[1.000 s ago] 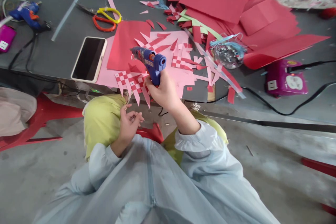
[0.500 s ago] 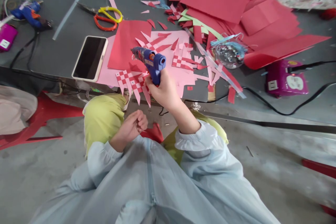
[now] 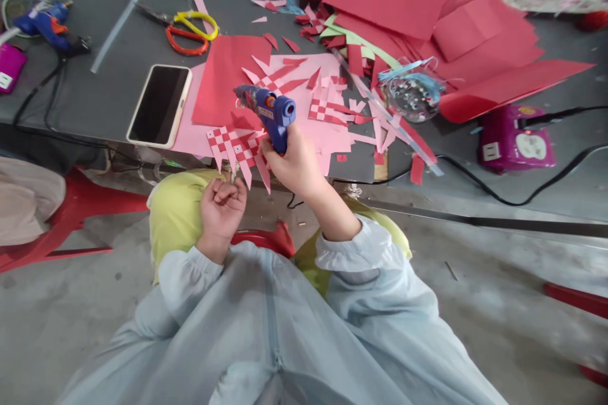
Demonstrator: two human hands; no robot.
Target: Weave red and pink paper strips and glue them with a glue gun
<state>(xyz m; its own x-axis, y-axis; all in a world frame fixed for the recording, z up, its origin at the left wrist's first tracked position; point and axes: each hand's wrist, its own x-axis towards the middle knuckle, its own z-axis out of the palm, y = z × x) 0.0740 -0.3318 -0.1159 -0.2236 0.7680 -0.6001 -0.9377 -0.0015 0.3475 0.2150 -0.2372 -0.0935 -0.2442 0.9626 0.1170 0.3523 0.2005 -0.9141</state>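
Note:
My right hand [image 3: 295, 164] grips a blue glue gun [image 3: 269, 112] by its handle, nozzle pointing left over red and pink paper. Just below the nozzle, a red-and-white woven paper piece [image 3: 238, 152] hangs over the table's front edge. My left hand [image 3: 221, 207] is curled into a loose fist above my lap, just under that woven piece; I cannot make out anything in it. A second woven piece [image 3: 327, 112] lies on the pink sheet [image 3: 304, 101] to the right.
On the dark table [image 3: 109, 88] lie a phone [image 3: 160, 105], yellow and orange scissors [image 3: 190, 33], another glue gun [image 3: 45, 24], large red sheets [image 3: 427, 12], a clear bag of beads [image 3: 412, 98] and a purple socket box [image 3: 515, 144] with cables. Red stools stand at the left.
My left hand closed from spread fingers into a fist and rose toward the woven piece at the table edge. The glue gun stayed about where it was.

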